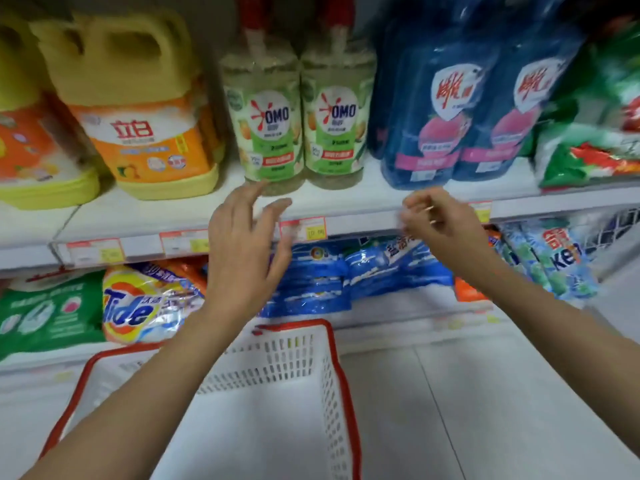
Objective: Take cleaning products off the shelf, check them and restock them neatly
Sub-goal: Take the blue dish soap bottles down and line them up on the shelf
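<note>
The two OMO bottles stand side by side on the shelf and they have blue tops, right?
Not quite. The two OMO bottles do stand side by side on the shelf, but their tops are red, not blue. The head view shows it.

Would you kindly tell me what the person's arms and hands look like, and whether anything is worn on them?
Both forearms are bare to the frame edge, with no sleeves in view. The left hand and right hand wear no gloves, and neither wrist carries a watch or bracelet. A thin pale band on the right hand's fingers may be a ring, but it is too blurred to tell.
</note>
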Motion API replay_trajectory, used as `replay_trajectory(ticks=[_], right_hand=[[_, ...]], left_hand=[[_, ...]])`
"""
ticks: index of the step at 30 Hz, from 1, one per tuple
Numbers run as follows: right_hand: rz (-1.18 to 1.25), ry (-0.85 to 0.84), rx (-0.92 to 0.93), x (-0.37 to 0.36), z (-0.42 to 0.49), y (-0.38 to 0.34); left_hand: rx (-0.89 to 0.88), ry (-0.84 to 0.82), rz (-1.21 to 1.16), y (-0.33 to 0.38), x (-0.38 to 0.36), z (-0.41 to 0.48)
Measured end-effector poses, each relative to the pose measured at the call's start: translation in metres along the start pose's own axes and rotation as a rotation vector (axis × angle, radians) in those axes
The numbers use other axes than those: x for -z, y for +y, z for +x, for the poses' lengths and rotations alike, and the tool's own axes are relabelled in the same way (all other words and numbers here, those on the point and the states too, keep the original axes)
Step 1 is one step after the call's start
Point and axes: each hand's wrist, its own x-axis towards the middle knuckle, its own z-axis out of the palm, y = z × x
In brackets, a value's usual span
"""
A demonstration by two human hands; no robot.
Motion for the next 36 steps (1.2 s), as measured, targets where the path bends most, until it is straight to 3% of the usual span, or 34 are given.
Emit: replay_trajectory(ticks=[3, 6, 8, 12, 14, 25, 36], right_hand=[[-0.069, 0.312, 0.135, 0.069, 0.043, 0.008], [-0.176, 0.495, 0.093, 0.122, 0.086, 0.036], [-0.138, 0.443, 0.013, 0.140, 0.107, 0.047], [0.154, 0.142, -0.113, 0.139, 0.127, 0.061], [0.190, 0.119, -0.115, 0.136, 0.134, 0.073], [0.180, 0.341, 0.050, 0.146, 0.122, 0.082], [-0.410, 0.434, 0.170, 0.204, 0.095, 0.058]], left_hand=[[-0.059, -0.028, -0.082, 0.053, -0.036, 0.066], [-0.050, -0.061, -0.199, 0.102, -0.072, 0.119], [-0.012, -0.062, -0.246, 0.125, -0.093, 0.141], [0.065, -0.033, -0.293, 0.149, -0.119, 0.155], [0.084, -0.010, -0.280, 0.152, -0.123, 0.155], [0.111, -0.030, -0.239, 0.158, -0.117, 0.153], [0.154, -0.084, -0.220, 0.164, -0.104, 0.151]])
